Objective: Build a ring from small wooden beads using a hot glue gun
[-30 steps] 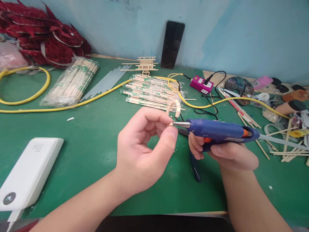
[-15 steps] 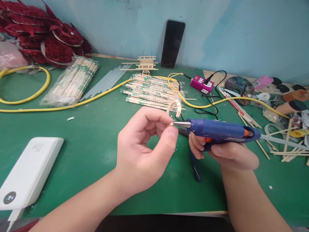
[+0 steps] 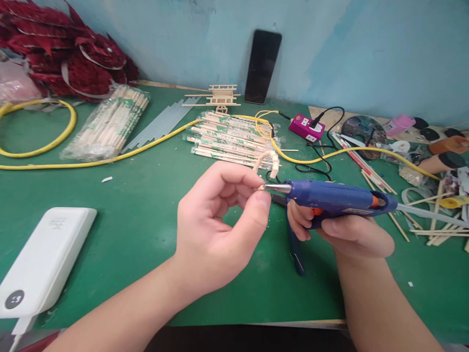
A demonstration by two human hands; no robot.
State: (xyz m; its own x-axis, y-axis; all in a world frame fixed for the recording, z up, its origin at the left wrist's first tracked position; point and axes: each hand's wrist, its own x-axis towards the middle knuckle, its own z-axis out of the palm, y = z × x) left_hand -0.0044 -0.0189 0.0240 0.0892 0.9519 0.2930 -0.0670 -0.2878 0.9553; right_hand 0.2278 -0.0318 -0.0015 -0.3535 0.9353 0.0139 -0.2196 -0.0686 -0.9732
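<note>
Our right hand (image 3: pixel 353 234) grips the glue gun (image 3: pixel 330 195). At its nozzle (image 3: pixel 279 187), our left hand (image 3: pixel 218 227) pinches perhaps a wooden piece (image 3: pixel 261 187); let's steady both.

Curved wooden piece (image 3: pixel 273 168): partly hidden behind left hand (image 3: pixel 220 227).
Blue-handled tool (image 3: pixel 295 250): partly covered by glue gun (image 3: pixel 333 194).
Red plush bundle (image 3: pixel 86 73), desk's (image 3: pixel 135 210) far left corner: cut off at left.
</note>
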